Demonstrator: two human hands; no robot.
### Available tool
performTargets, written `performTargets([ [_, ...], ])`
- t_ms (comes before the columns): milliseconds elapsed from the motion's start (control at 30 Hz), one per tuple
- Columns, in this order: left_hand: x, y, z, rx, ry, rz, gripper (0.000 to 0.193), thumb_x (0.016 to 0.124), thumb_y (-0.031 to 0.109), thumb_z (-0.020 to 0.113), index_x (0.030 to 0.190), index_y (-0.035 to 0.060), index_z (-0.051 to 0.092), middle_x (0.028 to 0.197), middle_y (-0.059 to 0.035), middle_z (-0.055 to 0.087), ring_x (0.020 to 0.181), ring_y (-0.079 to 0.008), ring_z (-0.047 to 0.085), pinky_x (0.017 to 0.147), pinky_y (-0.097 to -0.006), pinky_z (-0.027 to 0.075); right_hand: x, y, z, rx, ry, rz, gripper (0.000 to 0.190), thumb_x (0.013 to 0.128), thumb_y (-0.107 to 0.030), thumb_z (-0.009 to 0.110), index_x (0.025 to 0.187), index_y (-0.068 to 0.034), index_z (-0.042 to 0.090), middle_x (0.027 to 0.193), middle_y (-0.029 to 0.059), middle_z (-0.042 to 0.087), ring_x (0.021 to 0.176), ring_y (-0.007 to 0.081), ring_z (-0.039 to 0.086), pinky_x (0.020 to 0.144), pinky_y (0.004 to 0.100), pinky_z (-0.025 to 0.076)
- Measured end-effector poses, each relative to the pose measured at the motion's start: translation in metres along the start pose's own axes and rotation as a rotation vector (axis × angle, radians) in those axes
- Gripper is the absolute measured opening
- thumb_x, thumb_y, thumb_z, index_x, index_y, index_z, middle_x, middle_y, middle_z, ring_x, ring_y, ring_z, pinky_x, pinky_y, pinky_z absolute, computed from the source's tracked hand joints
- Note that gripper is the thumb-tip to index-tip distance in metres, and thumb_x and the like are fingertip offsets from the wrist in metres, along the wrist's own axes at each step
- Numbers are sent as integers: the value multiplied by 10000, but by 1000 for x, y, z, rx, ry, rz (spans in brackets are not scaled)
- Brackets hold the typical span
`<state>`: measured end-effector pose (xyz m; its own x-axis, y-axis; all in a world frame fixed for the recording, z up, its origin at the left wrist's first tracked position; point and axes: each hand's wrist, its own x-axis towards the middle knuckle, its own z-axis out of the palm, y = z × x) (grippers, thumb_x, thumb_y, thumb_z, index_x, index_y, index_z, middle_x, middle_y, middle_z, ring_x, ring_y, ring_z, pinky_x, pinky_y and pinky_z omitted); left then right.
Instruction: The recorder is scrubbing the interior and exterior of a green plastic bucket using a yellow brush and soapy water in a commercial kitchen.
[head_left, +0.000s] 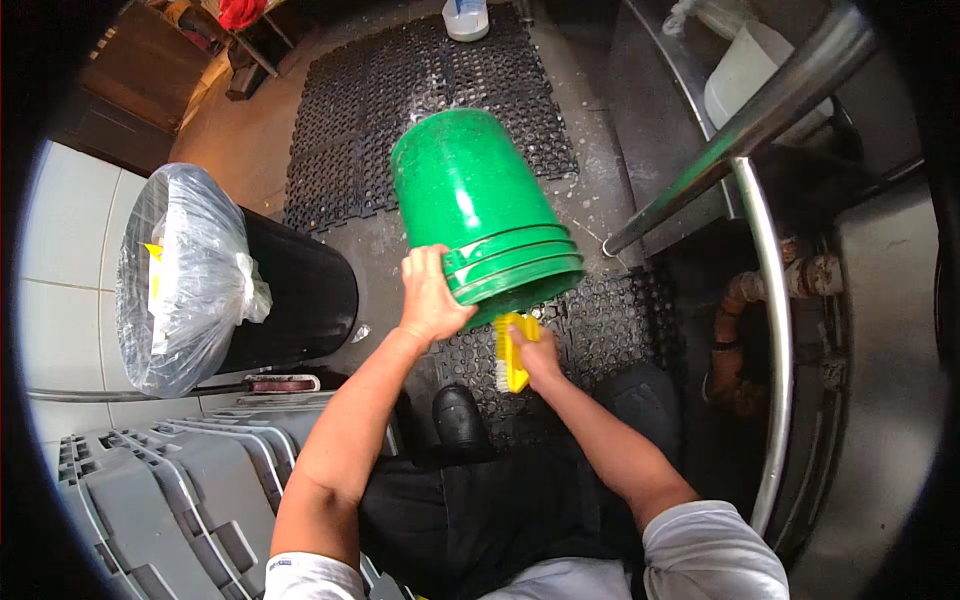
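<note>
My left hand grips the rim of a green plastic bucket on its left side. The bucket is tilted, its base away from me and its mouth turned down towards me; most of its inside is hidden. In my right hand is a yellow scrub brush with white and yellow bristles facing left. The brush's far end is just below the bucket's mouth; whether it touches the rim I cannot tell.
Black perforated rubber mats cover parts of the floor. Left stand a bag-lined black trash bin and stacked grey plastic crates. A metal table leg and pipes are right. A white jug stands ahead.
</note>
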<state>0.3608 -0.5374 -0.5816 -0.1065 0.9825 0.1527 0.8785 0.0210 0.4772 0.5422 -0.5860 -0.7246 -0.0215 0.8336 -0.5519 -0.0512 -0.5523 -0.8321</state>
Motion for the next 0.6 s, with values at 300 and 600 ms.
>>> performTargets([
  [300, -45, 36, 15, -106, -116, 87, 747, 554, 150, 783, 1166, -27, 392, 1079, -219, 444, 1020, -414, 434, 903, -481, 372, 92, 29, -52, -98, -60, -132, 450, 847, -249, 716, 1206, -34, 550, 1117, 143, 638, 1042, 267, 612, 880, 424, 489],
  [600, -59, 7, 17, -179, -115, 190, 718, 573, 171, 786, 1148, -17, 398, 1085, -225, 466, 986, -418, 463, 886, -483, 396, 93, 88, -36, 397, -224, -31, 455, 898, -299, 662, 1261, -66, 515, 1133, 108, 628, 1074, 268, 590, 899, 441, 483],
])
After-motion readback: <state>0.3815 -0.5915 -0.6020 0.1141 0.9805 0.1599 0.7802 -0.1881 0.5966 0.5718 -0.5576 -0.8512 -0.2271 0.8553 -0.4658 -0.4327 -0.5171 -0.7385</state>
